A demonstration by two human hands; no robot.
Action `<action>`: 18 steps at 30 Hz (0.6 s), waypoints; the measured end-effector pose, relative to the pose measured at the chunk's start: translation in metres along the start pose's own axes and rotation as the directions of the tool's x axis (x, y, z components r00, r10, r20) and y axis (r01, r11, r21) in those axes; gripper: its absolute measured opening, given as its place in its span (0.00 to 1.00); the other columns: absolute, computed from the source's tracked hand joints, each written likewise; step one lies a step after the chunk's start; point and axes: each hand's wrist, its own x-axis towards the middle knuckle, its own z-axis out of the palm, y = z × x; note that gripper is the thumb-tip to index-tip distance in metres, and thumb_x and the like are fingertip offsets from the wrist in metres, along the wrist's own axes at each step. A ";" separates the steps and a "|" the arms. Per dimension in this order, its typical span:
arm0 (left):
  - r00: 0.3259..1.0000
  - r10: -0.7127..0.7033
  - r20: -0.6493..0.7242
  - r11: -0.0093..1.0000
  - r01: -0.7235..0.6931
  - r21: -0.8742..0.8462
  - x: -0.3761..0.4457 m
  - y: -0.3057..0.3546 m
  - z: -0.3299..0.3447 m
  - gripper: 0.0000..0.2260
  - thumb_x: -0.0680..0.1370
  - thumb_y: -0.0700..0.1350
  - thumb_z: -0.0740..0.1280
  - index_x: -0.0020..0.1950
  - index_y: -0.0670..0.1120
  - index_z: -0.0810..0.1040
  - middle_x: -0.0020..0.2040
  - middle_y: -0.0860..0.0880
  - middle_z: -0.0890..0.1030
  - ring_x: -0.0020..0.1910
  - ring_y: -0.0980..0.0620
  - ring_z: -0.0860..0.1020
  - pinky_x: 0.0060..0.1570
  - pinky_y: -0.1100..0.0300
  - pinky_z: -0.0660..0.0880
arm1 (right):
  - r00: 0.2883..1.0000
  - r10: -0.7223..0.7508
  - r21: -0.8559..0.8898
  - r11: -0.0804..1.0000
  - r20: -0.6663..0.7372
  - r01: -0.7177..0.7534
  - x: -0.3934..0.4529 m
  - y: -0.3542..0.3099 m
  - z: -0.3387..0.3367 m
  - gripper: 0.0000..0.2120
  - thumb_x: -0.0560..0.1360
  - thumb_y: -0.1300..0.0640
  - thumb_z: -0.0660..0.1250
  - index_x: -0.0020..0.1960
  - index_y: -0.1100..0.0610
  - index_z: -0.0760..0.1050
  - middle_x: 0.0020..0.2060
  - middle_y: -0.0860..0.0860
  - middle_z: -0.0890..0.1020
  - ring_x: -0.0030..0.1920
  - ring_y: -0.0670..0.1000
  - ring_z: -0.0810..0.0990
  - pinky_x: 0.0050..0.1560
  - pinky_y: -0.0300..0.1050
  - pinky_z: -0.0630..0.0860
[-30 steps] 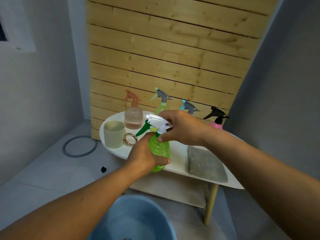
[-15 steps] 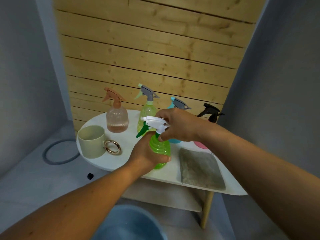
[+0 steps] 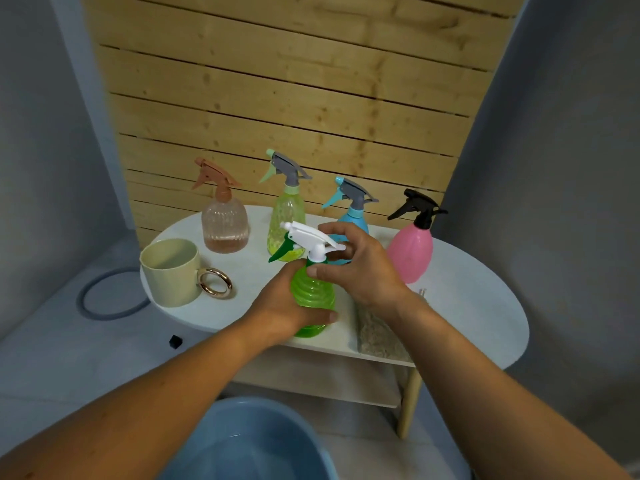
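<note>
A bright green spray bottle (image 3: 313, 296) with a white spray head (image 3: 310, 237) and a dark green trigger stands near the front edge of a white oval table (image 3: 478, 306). My left hand (image 3: 284, 306) grips the bottle's ribbed body from the left. My right hand (image 3: 360, 268) pinches the neck just under the white head, thumb in front and fingers curled behind it.
Behind stand a peach spray bottle (image 3: 223, 220), a yellow-green one (image 3: 285, 216), a blue one (image 3: 353, 209) and a pink one with a black head (image 3: 412, 251). A cream mug (image 3: 171, 271) with a gold ring handle sits left. A grey cloth (image 3: 377, 334) lies right. A blue basin (image 3: 249, 445) is below.
The view has swung so the table sits more centred and lower in view. Both hands stay on the green bottle; my right hand's fingers have shifted from over the head toward the neck.
</note>
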 end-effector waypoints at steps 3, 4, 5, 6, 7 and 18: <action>0.999 0.000 0.051 1.000 -0.001 0.014 -0.002 -0.005 -0.010 0.36 0.62 0.43 0.84 0.67 0.57 0.74 0.56 0.54 0.84 0.54 0.56 0.82 0.59 0.53 0.78 | 1.000 -0.008 0.136 0.991 -0.023 0.011 -0.002 0.003 0.004 0.28 0.67 0.70 0.79 0.62 0.54 0.76 0.42 0.47 0.85 0.41 0.42 0.82 0.46 0.39 0.80; 0.998 -0.001 0.057 1.000 0.000 0.018 -0.002 -0.007 -0.012 0.37 0.61 0.45 0.83 0.67 0.57 0.74 0.56 0.54 0.84 0.55 0.55 0.82 0.60 0.52 0.79 | 0.999 -0.014 0.165 0.986 -0.034 0.019 -0.001 0.005 0.004 0.27 0.67 0.71 0.79 0.61 0.54 0.76 0.42 0.47 0.85 0.41 0.43 0.82 0.46 0.40 0.80; 0.998 -0.009 0.058 1.000 0.008 0.016 -0.002 -0.007 -0.013 0.37 0.61 0.46 0.83 0.68 0.58 0.74 0.56 0.54 0.84 0.55 0.55 0.83 0.60 0.51 0.79 | 0.999 -0.018 0.190 0.981 -0.040 0.026 -0.001 0.007 0.005 0.27 0.67 0.70 0.79 0.61 0.54 0.76 0.43 0.48 0.85 0.42 0.44 0.82 0.47 0.42 0.81; 0.998 -0.011 0.060 1.000 0.010 0.010 -0.002 -0.008 -0.014 0.37 0.61 0.46 0.84 0.68 0.58 0.74 0.56 0.54 0.84 0.55 0.55 0.83 0.60 0.51 0.79 | 0.999 -0.020 0.208 0.978 -0.043 0.028 -0.001 0.009 0.005 0.27 0.68 0.70 0.79 0.62 0.54 0.76 0.44 0.50 0.85 0.44 0.45 0.82 0.49 0.44 0.82; 0.998 -0.012 0.062 1.000 0.012 0.001 -0.002 -0.008 -0.014 0.37 0.62 0.45 0.84 0.68 0.58 0.74 0.56 0.54 0.84 0.55 0.55 0.83 0.60 0.51 0.80 | 0.999 -0.020 0.219 0.975 -0.039 0.028 -0.002 0.010 0.005 0.27 0.68 0.69 0.79 0.63 0.54 0.76 0.45 0.51 0.86 0.45 0.47 0.83 0.50 0.46 0.82; 0.997 0.006 -0.072 1.000 -0.004 0.030 -0.009 0.000 -0.003 0.38 0.60 0.45 0.87 0.64 0.55 0.71 0.56 0.55 0.80 0.55 0.54 0.80 0.52 0.59 0.77 | 0.995 0.016 0.064 0.998 -0.099 -0.009 -0.002 0.008 0.016 0.37 0.64 0.57 0.83 0.68 0.45 0.71 0.41 0.46 0.76 0.44 0.46 0.76 0.45 0.39 0.73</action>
